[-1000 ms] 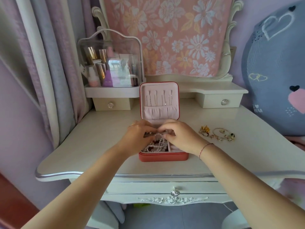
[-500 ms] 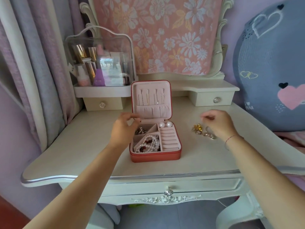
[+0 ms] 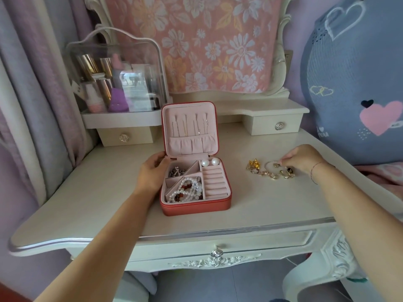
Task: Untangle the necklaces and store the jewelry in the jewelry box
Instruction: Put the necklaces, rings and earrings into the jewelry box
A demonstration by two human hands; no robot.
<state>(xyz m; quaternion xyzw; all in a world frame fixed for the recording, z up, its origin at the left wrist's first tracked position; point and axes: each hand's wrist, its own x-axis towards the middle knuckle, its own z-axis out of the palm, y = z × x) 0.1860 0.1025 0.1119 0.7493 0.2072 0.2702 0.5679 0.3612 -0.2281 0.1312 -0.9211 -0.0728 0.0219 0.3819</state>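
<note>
The right grip (image 3: 303, 158) pinches the gold jewelry (image 3: 270, 172) (heaped on the table (image 3: 87, 203)); the left grip (image 3: 152, 173) cups the left wall of the jewelry box (image 3: 196, 207).

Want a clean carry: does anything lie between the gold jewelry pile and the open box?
Nothing visible. Only bare table separates the gold jewelry from the box, whose lid stands open. The right hand pinches the jewelry.

Your left hand (image 3: 151, 174) hides its own fingers beside the jewelry box (image 3: 196, 207); the gold tangle (image 3: 269, 172) blurs together.
</note>
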